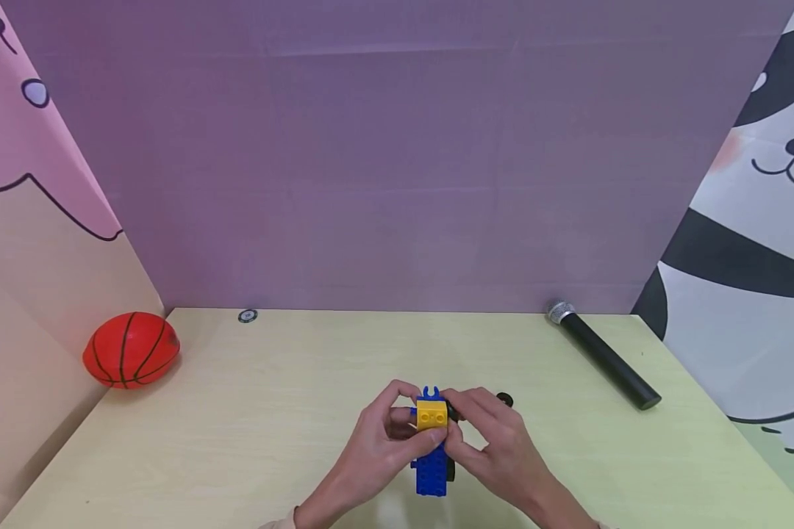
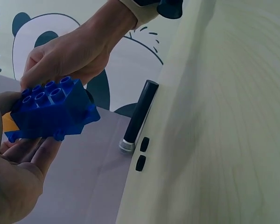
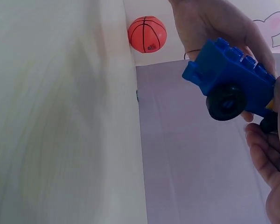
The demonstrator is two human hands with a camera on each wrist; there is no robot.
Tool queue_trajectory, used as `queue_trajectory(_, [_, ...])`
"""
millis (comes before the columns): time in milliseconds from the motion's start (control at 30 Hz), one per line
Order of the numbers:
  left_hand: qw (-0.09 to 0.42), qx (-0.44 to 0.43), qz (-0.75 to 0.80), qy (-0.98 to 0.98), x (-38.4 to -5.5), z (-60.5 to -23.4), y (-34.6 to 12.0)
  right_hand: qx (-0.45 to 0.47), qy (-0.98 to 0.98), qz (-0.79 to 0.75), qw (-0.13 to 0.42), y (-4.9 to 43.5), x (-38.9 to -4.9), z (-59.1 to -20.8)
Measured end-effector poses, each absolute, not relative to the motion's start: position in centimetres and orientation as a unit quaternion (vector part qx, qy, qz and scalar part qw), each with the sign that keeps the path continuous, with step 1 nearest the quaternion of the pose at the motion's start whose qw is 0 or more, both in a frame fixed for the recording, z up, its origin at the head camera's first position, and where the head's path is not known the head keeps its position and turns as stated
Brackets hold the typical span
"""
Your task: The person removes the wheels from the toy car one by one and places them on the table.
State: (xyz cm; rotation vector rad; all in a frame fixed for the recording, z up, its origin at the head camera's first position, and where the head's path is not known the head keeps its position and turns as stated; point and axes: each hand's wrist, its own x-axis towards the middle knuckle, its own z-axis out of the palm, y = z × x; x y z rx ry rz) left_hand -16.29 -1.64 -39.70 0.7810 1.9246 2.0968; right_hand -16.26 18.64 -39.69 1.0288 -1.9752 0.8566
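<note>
A blue toy car base (image 1: pixel 431 474) with studs on top is held up over the table, a yellow brick (image 1: pixel 431 415) mounted toward its far end. My left hand (image 1: pixel 377 444) grips it from the left, thumb across the yellow brick. Bare blue axle pegs (image 2: pixel 59 136) stick out on its left side. One black wheel (image 3: pixel 226 101) sits on the right side near the rear. At the front right, my right hand (image 1: pixel 499 444) pinches another black wheel (image 3: pixel 269 122) against the car; the fingers partly hide it.
Two loose black wheels (image 2: pixel 144 144) lie on the table beyond the hands. Farther right rests a black microphone (image 1: pixel 609 360) with a silver head. A red toy basketball (image 1: pixel 131 350) sits at the left edge, and a small round chip (image 1: pixel 248 315) at the back edge.
</note>
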Motion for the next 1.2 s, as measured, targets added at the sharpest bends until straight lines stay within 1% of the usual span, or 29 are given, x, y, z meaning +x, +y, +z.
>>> queue_trajectory(133, [0.111, 0.267, 0.709, 0.643, -16.37, -39.69, -1.81, 0.405, -0.775, 0.327, 0.358, 18.85, -16.14, -39.54])
queue_trajectory(300, [0.120, 0.270, 0.711, 0.638, -16.43, -39.67, -2.09, 0.398, -0.780, 0.367, 0.314, 19.13, -15.90, -39.49])
queue_trajectory(367, [0.121, 0.272, 0.712, 0.636, -16.47, -39.64, -2.15, 0.381, -0.782, 0.404, 0.283, 19.20, -15.81, -39.51])
queue_trajectory(533, [0.116, 0.271, 0.707, 0.643, -16.58, -39.58, -2.19, 0.328, -0.785, 0.497, 0.171, 19.23, -15.64, -39.40])
queue_trajectory(600, [0.114, 0.268, 0.706, 0.645, -16.62, -39.61, -2.25, 0.319, -0.783, 0.515, 0.141, 19.24, -15.58, -39.34])
queue_trajectory(633, [0.114, 0.268, 0.705, 0.646, -16.63, -39.63, -2.27, 0.319, -0.783, 0.517, 0.135, 19.24, -15.60, -39.32])
queue_trajectory(700, [0.115, 0.268, 0.706, 0.646, -16.64, -39.71, -2.32, 0.322, -0.786, 0.509, 0.139, 19.24, -15.63, -39.29])
queue_trajectory(767, [0.115, 0.268, 0.705, 0.646, -16.60, -39.77, -2.30, 0.326, -0.793, 0.491, 0.155, 19.20, -15.68, -39.27])
queue_trajectory(1000, [0.103, 0.267, 0.699, 0.656, -16.51, -39.74, -1.83, 0.321, -0.819, 0.397, 0.261, 18.86, -15.49, -39.20])
queue_trajectory(1200, [0.094, 0.269, 0.691, 0.664, -16.50, -39.66, -1.65, 0.336, -0.819, 0.333, 0.324, 18.66, -15.28, -39.13])
